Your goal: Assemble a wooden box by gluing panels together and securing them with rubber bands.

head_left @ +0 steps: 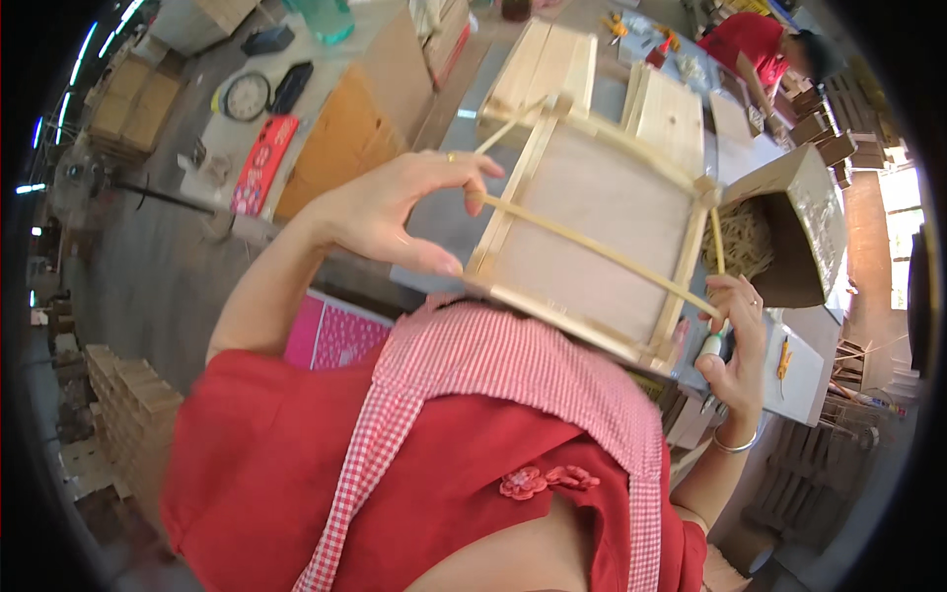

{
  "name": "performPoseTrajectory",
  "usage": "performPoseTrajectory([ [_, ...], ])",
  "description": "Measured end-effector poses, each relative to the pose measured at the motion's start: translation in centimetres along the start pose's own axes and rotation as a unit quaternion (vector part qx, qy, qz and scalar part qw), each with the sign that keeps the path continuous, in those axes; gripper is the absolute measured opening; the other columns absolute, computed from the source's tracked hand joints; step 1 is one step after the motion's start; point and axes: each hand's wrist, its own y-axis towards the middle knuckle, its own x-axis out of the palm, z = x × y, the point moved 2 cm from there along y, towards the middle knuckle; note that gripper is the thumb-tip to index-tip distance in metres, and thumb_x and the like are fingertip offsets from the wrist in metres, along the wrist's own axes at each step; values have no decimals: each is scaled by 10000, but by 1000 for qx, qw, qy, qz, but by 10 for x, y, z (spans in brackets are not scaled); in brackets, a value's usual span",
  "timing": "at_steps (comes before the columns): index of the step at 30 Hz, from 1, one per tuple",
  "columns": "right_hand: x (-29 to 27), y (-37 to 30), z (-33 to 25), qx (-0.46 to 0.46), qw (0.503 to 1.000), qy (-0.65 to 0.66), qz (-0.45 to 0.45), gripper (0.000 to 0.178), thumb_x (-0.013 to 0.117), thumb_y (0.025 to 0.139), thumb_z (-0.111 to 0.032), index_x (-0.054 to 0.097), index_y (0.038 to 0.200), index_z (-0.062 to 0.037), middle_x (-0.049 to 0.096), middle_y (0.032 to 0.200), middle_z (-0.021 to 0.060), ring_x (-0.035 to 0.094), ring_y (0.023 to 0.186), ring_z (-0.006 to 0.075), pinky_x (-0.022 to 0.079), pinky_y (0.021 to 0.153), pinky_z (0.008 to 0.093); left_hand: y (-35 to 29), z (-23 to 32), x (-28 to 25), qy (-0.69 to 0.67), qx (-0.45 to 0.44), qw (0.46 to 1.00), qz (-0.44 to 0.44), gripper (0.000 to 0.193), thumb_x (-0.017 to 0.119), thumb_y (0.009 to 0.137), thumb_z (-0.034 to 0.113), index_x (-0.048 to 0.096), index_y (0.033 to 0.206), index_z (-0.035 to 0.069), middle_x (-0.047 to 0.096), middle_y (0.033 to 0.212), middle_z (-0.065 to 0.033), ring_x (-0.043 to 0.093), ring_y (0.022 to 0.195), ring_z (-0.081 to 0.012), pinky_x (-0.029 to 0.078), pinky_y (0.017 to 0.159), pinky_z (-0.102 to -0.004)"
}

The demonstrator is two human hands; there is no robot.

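Note:
In front of my chest lies a shallow pale wooden frame (577, 292) with a flat greyish panel (604, 202) inside. A tan rubber band (602, 252) is stretched across it and runs round its far corners. My left hand (400, 202) hooks one end of the band with its bent fingers, its thumb at the frame's near left corner. On the right, my right hand (735, 340) holds the band's other end near the right side. A small white bottle with green (712, 343) shows between its fingers and thumb; whether the hand touches it I cannot tell.
A cardboard box (817, 212) of loose tan bands (740, 242) stands to the right, with an orange cutter (784, 358) nearby. Wooden pieces (543, 64) lie beyond the frame. At left are a clock (247, 96) and red packet (264, 163). A person in red (747, 47) works at far right.

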Motion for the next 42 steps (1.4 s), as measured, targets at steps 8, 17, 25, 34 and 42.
performPoseTrajectory([
  [8,22,-13,-26,18,1000,-14,-8,648,908,577,-499,460,777,-77,579,823,71,572,1151,368,421,973,491,-21,4,27,103,-22,993,45,511,933,581,258,540,856,81,632,957,-45,591,1219,-304,411,1052,-458],
  [17,45,-45,-49,-73,984,-114,116,387,841,716,-127,470,639,-49,604,738,89,673,889,288,439,999,518,-47,20,54,320,167,922,138,297,818,740,211,562,716,63,646,842,-45,664,1110,-275,396,1062,-570],
  [25,51,-52,-24,12,992,4,127,501,780,831,-256,657,1235,13,675,1178,162,662,981,204,530,813,305,-50,5,65,173,71,970,156,464,740,855,148,621,1279,5,646,1256,-147,647,1143,-275,523,963,-400],
  [34,75,1,4,162,949,201,182,503,541,998,-168,428,1431,62,570,778,-45,515,700,41,408,595,208,19,-31,75,-317,-207,908,178,594,574,999,299,382,1494,33,580,1280,-109,584,1100,-154,491,927,-318],
  [42,72,12,3,161,902,333,221,533,610,975,-149,446,1438,59,604,800,-15,504,695,26,398,616,189,22,-20,72,-292,-148,923,202,568,559,1006,235,378,1498,17,563,1335,-89,534,1186,-137,426,1014,-298],
])
